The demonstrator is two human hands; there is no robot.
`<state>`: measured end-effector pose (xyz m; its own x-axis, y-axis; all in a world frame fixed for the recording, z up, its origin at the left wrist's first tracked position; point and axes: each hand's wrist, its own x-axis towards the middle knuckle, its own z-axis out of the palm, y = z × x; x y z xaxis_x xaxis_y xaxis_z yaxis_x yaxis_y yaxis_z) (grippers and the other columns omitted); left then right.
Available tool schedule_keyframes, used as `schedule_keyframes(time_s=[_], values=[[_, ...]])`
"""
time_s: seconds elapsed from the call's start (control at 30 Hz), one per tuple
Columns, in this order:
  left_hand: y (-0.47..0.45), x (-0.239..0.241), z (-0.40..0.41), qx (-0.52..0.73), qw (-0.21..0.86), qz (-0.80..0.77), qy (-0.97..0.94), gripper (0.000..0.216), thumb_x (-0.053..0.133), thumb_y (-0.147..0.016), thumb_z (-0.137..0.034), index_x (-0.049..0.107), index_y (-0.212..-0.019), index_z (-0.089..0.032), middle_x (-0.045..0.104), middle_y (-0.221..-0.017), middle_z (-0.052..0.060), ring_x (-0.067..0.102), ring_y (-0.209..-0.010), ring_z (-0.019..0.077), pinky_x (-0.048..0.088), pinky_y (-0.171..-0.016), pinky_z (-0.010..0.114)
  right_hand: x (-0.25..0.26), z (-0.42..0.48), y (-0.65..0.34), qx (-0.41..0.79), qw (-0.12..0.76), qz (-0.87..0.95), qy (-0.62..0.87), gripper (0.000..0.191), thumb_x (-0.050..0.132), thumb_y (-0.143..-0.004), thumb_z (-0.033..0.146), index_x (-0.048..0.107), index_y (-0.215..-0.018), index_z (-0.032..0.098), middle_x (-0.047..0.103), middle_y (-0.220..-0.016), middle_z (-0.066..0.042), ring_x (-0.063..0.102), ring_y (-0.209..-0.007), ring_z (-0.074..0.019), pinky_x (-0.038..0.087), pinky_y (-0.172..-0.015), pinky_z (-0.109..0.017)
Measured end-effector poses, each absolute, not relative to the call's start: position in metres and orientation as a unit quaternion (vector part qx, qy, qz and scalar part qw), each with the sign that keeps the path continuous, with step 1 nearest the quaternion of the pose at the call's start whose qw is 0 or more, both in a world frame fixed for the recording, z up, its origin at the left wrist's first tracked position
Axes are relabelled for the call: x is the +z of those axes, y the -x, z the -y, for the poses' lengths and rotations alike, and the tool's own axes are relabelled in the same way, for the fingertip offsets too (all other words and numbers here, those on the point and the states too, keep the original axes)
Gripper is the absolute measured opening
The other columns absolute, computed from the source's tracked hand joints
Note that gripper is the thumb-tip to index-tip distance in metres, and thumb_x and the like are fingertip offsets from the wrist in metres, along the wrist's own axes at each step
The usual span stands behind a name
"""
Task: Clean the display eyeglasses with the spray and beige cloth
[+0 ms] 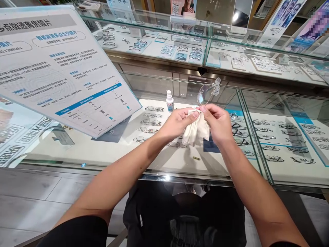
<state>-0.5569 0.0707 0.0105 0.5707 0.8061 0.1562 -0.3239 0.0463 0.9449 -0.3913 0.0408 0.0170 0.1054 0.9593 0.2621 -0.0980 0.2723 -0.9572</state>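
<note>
Both my hands are raised over a glass display counter (180, 171). My left hand (178, 121) pinches a cream cleaning cloth (196, 130) with thumb and fingers closed. My right hand (218, 121) is closed too, gripping the cloth together with a pair of clear-framed glasses (207, 93). One lens sticks up above my fingers; the other side is hidden in the cloth. A small white spray bottle (169, 101) stands upright on the glass just behind my left hand.
A large tilted information sign (59, 65) fills the left. Rows of spectacle frames (272, 137) lie inside the counter under the glass. A second glass showcase (205, 44) with more frames stands behind. A small brass-coloured piece (196, 158) rests on the glass.
</note>
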Motion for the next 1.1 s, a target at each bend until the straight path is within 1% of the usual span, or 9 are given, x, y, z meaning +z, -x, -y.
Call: schedule_keyframes(time_s=[0.13, 0.27, 0.37, 0.53, 0.63, 0.77, 0.93, 1.0, 1.1], values=[[0.564, 0.015, -0.075, 0.376, 0.697, -0.199, -0.577, 0.047, 0.084, -0.089, -0.06, 0.076, -0.095, -0.015, 0.07, -0.08, 0.003, 0.06, -0.069, 0.0139, 0.047, -0.066, 0.027, 0.019, -0.041, 0.388, 0.436, 0.611, 0.501, 0.429, 0.032, 0.09, -0.082, 0.059, 0.084, -0.087, 0.027, 0.08, -0.088, -0.001, 0.069, -0.081, -0.0191, 0.056, -0.074, -0.033], [0.567, 0.018, -0.075, 0.349, 0.716, -0.208, -0.568, 0.049, 0.095, -0.079, -0.05, 0.076, -0.105, -0.014, 0.072, -0.085, 0.003, 0.064, -0.074, 0.014, 0.05, -0.071, 0.026, 0.02, -0.041, 0.388, 0.461, 0.612, 0.473, 0.436, 0.033, 0.091, -0.08, 0.059, 0.083, -0.087, 0.027, 0.079, -0.087, -0.001, 0.069, -0.081, -0.0189, 0.057, -0.076, -0.034], [0.564, 0.016, -0.073, 0.365, 0.713, -0.223, -0.556, 0.051, 0.099, -0.074, -0.047, 0.075, -0.103, -0.013, 0.072, -0.086, 0.003, 0.064, -0.074, 0.0135, 0.05, -0.07, 0.026, 0.019, -0.04, 0.393, 0.483, 0.603, 0.458, 0.44, 0.04, 0.091, -0.077, 0.064, 0.081, -0.087, 0.026, 0.079, -0.088, -0.001, 0.069, -0.08, -0.019, 0.057, -0.074, -0.033], [0.56, 0.011, -0.074, 0.404, 0.675, -0.235, -0.571, 0.05, 0.097, -0.075, -0.055, 0.073, -0.091, -0.013, 0.066, -0.077, 0.0, 0.057, -0.069, 0.0114, 0.043, -0.065, 0.024, 0.02, -0.038, 0.396, 0.503, 0.593, 0.462, 0.427, 0.044, 0.093, -0.074, 0.066, 0.079, -0.086, 0.025, 0.079, -0.093, -0.002, 0.07, -0.086, -0.0197, 0.058, -0.078, -0.033], [0.559, 0.01, -0.076, 0.41, 0.663, -0.24, -0.578, 0.052, 0.09, -0.081, -0.062, 0.071, -0.085, -0.014, 0.065, -0.076, 0.001, 0.056, -0.068, 0.0123, 0.043, -0.064, 0.025, 0.018, -0.039, 0.395, 0.489, 0.595, 0.484, 0.414, 0.042, 0.092, -0.076, 0.065, 0.078, -0.083, 0.025, 0.078, -0.09, -0.001, 0.068, -0.086, -0.0189, 0.058, -0.079, -0.032], [0.56, 0.008, -0.078, 0.409, 0.659, -0.248, -0.58, 0.051, 0.081, -0.089, -0.066, 0.071, -0.088, -0.016, 0.069, -0.081, 0.003, 0.059, -0.072, 0.0148, 0.046, -0.067, 0.028, 0.014, -0.042, 0.394, 0.444, 0.614, 0.496, 0.425, 0.042, 0.09, -0.079, 0.064, 0.077, -0.083, 0.025, 0.074, -0.082, 0.0, 0.066, -0.083, -0.0185, 0.056, -0.075, -0.031], [0.561, 0.009, -0.077, 0.399, 0.667, -0.236, -0.584, 0.05, 0.094, -0.078, -0.055, 0.072, -0.099, -0.016, 0.069, -0.084, 0.001, 0.06, -0.073, 0.0131, 0.047, -0.07, 0.025, 0.013, -0.042, 0.395, 0.442, 0.617, 0.471, 0.45, 0.045, 0.09, -0.077, 0.067, 0.078, -0.088, 0.025, 0.078, -0.092, -0.002, 0.068, -0.084, -0.019, 0.056, -0.075, -0.032], [0.56, 0.009, -0.076, 0.41, 0.67, -0.234, -0.573, 0.049, 0.096, -0.076, -0.052, 0.071, -0.097, -0.016, 0.068, -0.081, -0.001, 0.058, -0.07, 0.0111, 0.046, -0.068, 0.024, 0.014, -0.042, 0.395, 0.456, 0.612, 0.469, 0.445, 0.046, 0.091, -0.075, 0.067, 0.077, -0.086, 0.025, 0.079, -0.092, -0.002, 0.067, -0.082, -0.0185, 0.056, -0.074, -0.031], [0.557, 0.009, -0.075, 0.419, 0.678, -0.242, -0.553, 0.051, 0.096, -0.075, -0.056, 0.069, -0.092, -0.015, 0.066, -0.077, -0.002, 0.056, -0.067, 0.0105, 0.045, -0.066, 0.023, 0.012, -0.043, 0.396, 0.478, 0.603, 0.473, 0.429, 0.044, 0.092, -0.076, 0.064, 0.076, -0.084, 0.024, 0.078, -0.089, -0.001, 0.065, -0.077, -0.0164, 0.053, -0.07, -0.03]])
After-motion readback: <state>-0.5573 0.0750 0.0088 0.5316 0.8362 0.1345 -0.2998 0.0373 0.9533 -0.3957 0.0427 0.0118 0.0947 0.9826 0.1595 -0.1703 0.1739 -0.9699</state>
